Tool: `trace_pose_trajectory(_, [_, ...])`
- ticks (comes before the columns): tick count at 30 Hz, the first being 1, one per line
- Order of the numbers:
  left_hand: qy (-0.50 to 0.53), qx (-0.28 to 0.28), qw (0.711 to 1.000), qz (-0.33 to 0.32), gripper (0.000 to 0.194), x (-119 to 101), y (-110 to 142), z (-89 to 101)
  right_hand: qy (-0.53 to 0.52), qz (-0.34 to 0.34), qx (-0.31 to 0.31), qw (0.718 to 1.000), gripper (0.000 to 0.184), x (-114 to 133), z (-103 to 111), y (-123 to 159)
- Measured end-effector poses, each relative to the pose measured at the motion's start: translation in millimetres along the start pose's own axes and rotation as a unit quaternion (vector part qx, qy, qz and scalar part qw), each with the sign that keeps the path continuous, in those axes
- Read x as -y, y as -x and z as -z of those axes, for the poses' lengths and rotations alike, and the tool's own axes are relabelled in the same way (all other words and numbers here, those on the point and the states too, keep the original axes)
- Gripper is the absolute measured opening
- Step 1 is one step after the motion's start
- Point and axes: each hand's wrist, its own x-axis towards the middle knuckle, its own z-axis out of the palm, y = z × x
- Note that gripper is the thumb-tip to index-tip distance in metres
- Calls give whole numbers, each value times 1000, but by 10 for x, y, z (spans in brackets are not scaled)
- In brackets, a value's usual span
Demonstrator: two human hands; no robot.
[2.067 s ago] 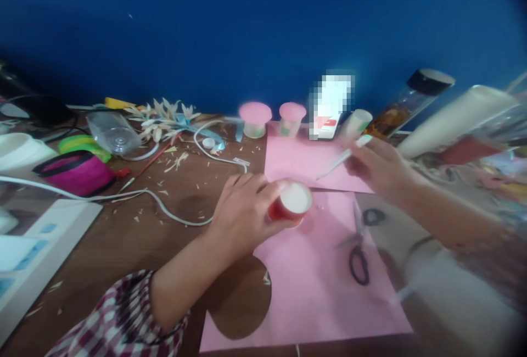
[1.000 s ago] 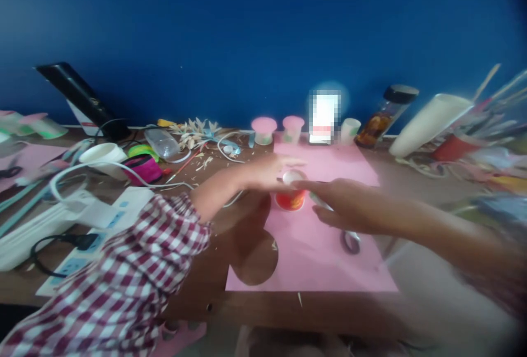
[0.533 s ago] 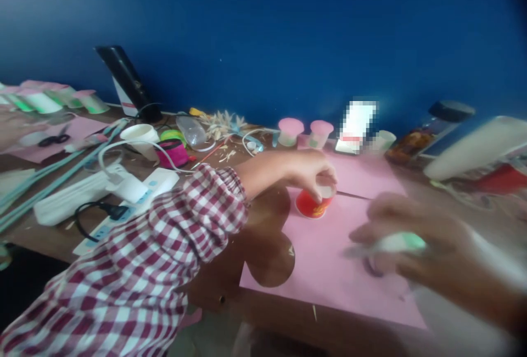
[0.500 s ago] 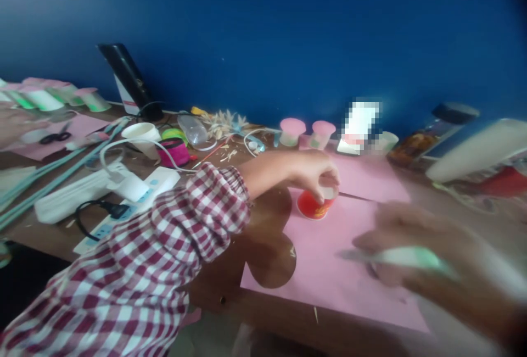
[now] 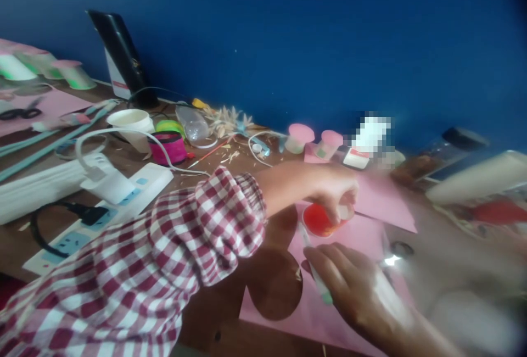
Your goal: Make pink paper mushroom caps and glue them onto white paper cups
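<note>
My left hand (image 5: 333,191), in a red-and-white checked sleeve, is closed over the top of a small red cup (image 5: 321,219) that stands upside down on a pink paper sheet (image 5: 362,236). My right hand (image 5: 349,285) grips a thin white pen with a green end (image 5: 315,269); its tip points at the cup's base from the near left. A round hole is cut out of the pink sheet's near left corner. The picture is blurred by motion.
Scissors (image 5: 397,250) lie on the sheet to the right. Behind stand two pink-topped cups (image 5: 300,137), a phone (image 5: 368,143), a dark-lidded jar (image 5: 448,151). Left: white power strips (image 5: 102,197) with cables, a magenta basket (image 5: 167,147), a white cup (image 5: 128,123), dried flowers (image 5: 230,118).
My right hand has swung in from the right with the pen and now sits just in front of the cup. My left hand has kept its hold on the cup. The view has tilted left.
</note>
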Motion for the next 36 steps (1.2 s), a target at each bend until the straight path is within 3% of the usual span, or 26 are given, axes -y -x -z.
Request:
trace_pose_trajectory(5, [-29,-4,1000,5,59,-58,9,24,74,-3,-8,997,30,-107,-173,-52])
trace_pose_trajectory(10, [-27,18,999,-1,42,-134,70,65,118,-29,3,993,25,-148,-344,-84])
trace_pose_trajectory(15, [-71,2,997,14,46,-178,86,86,141,-34,-4,989,26,-147,-356,-160])
trace_pose_trajectory(21, [-20,28,999,39,26,-181,114,94,133,-26,-2,991,24,-162,-407,-181])
trace_pose_trajectory(27, [-29,39,998,49,33,-198,98,105,157,-54,-6,986,16,-158,-527,-137])
trace_pose_trajectory(32, [-60,30,997,49,45,-206,69,114,135,-38,-5,990,22,-140,-481,-167])
trace_pose_trajectory(36, [-56,30,997,53,43,-213,80,115,118,-39,-4,992,21,-129,-446,-175])
